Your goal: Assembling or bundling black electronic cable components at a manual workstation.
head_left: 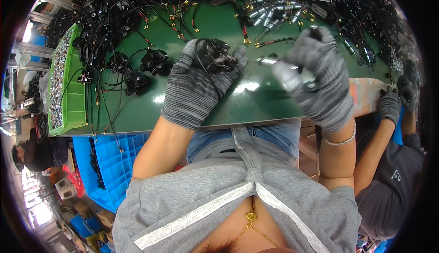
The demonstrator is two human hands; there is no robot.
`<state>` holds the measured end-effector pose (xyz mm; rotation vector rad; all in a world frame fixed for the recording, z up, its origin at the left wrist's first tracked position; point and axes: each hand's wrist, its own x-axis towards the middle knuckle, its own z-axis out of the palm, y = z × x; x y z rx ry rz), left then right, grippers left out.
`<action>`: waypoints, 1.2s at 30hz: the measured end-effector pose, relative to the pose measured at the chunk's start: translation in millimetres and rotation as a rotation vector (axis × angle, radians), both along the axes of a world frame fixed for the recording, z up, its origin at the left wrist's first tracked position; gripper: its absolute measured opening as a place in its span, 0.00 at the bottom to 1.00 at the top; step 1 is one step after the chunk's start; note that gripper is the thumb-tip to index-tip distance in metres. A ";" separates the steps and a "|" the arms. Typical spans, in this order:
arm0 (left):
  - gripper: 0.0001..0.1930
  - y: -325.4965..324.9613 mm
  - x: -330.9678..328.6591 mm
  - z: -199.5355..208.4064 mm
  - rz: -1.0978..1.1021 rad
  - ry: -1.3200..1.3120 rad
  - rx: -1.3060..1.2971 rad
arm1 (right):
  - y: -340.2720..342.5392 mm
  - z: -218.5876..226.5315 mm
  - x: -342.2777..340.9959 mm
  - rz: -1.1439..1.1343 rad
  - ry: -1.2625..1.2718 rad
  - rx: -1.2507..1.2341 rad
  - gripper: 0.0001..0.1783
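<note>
My left hand (196, 81), in a grey striped knit glove, is turned palm up with its fingers curled round a black moulded part (216, 55). A thin black cable hangs from that part across my palm. To its right, my right hand (320, 77), gloved alike, is closed and smeared by motion. A shiny metal piece (270, 61) sticks out from its fingers toward the left hand; its exact kind is too blurred to tell. Similar black parts with cables (154, 62) lie on the green table (238, 104) left of my left hand.
A green bin of small metal pieces (68, 83) stands at the left. Heaped black parts and cables (109, 10) line the far side, with silver spring-fitted cylinders (274, 13) among them. A blue crate (114, 170) sits below the table edge. At the right are a co-worker's gloved hands (390, 104).
</note>
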<state>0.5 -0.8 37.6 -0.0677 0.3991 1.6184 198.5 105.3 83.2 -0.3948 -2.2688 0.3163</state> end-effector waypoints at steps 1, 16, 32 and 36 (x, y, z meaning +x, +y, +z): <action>0.17 -1.4 0.4 -1.9 -0.013 0.013 0.035 | -8.6 1.0 -7.3 -0.023 -0.072 0.002 0.09; 0.18 -9.1 4.5 -1.6 -0.107 0.425 0.067 | -17.9 -17.8 -33.8 -0.036 -0.240 -0.025 0.33; 0.35 -37.2 -0.9 17.5 -0.217 1.384 0.034 | -22.7 -17.8 -30.5 0.081 -0.108 -1.034 0.39; 0.35 -31.9 -6.8 7.1 0.096 1.735 0.168 | -21.6 -19.9 -25.5 0.205 0.002 -1.378 0.38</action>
